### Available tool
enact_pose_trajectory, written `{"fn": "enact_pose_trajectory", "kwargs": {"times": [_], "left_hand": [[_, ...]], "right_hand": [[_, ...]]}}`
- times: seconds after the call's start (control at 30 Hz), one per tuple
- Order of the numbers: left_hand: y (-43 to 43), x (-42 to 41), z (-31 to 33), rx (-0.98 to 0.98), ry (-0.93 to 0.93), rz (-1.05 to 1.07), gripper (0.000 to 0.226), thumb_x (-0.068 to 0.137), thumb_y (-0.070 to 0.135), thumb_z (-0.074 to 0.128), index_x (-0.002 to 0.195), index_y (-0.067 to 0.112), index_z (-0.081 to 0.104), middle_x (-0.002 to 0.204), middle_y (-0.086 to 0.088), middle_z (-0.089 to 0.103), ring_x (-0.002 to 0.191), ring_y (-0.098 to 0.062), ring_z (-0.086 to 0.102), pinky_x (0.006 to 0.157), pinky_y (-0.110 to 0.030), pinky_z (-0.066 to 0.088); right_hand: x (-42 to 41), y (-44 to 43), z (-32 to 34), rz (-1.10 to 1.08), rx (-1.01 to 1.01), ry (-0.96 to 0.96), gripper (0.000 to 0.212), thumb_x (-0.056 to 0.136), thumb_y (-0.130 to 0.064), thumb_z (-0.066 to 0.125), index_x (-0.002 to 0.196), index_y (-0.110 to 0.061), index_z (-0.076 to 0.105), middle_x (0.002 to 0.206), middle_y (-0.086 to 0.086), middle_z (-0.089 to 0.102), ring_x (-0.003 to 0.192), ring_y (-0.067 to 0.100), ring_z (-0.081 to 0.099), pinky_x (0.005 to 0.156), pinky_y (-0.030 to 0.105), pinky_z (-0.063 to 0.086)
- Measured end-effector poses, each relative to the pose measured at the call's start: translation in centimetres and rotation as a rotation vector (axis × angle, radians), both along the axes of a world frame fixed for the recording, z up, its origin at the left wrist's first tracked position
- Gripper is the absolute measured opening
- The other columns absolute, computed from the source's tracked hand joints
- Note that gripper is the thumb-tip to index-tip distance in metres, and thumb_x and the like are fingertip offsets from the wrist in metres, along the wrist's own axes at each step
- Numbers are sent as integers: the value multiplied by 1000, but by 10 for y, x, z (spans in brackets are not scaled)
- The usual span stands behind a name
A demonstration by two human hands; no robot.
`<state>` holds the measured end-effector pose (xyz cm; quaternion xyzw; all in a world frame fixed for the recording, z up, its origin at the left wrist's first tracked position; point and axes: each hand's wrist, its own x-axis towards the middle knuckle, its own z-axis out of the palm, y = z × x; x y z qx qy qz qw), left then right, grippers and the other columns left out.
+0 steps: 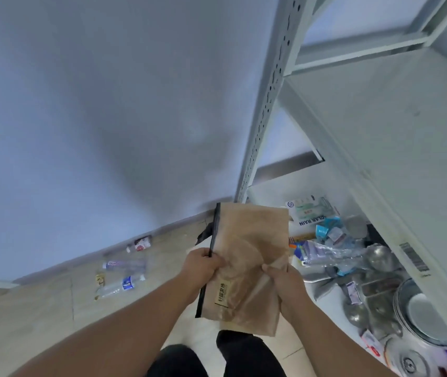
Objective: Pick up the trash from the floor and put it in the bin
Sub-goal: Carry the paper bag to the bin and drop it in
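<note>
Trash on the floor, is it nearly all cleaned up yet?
Not yet. A white bin already holds wrappers and bottles. The left hand and right hand grip a brown zip bag. Plastic bottles and a small can remain by the wall.

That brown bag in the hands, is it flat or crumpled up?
Mostly flat. The brown bag is spread out, creased only where the left hand and right hand grip it.

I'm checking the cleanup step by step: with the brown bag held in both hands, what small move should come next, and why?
Probably carry the brown zip bag, gripped by the left hand and right hand, to the bin; no bin is visible here, and plastic bottles remain on the floor by the wall.
</note>
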<state>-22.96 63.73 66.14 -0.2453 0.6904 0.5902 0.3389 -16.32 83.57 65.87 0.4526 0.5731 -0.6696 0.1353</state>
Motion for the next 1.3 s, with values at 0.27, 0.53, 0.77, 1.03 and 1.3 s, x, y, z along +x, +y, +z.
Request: {"fn": "enact_pose_trajectory", "kwargs": {"times": [0.27,0.53,0.77,1.03,1.3], "left_hand": [[44,-58,-89,-36,-108,58,16,80,12,76,89,0,71,75,-16,63,65,-23,53,61,-35,43],[38,-117,-221,-121,-184,44,10,77,12,78,70,9,71,61,-5,66,42,-14,54,45,-22,47],[31,-140,-363,-183,-261,58,20,81,16,78,64,14,69,58,-2,65,43,-13,54,40,-16,42],[26,-148,-482,-388,-351,-28,18,68,17,78,78,3,72,63,-9,70,50,-22,63,57,-31,57],[25,-167,-492,-371,-415,-12,38,70,19,83,101,4,66,91,-16,73,78,-34,74,78,-49,63]], "right_hand": [[-71,28,-76,21,139,-153,48,87,-13,70,132,-4,58,108,11,69,97,30,65,86,41,52],[-140,25,-208,100,232,-229,12,83,-15,71,95,-15,68,93,6,70,94,32,66,91,47,54],[-173,14,-345,130,286,-241,17,85,-14,68,74,-23,61,80,1,67,81,27,64,72,38,51],[-193,14,-467,304,179,-473,42,90,-16,50,130,-4,55,105,17,64,96,38,62,89,46,56],[-213,22,-483,250,47,-544,58,89,-24,56,143,-8,44,117,16,61,100,37,60,96,48,52]]}}
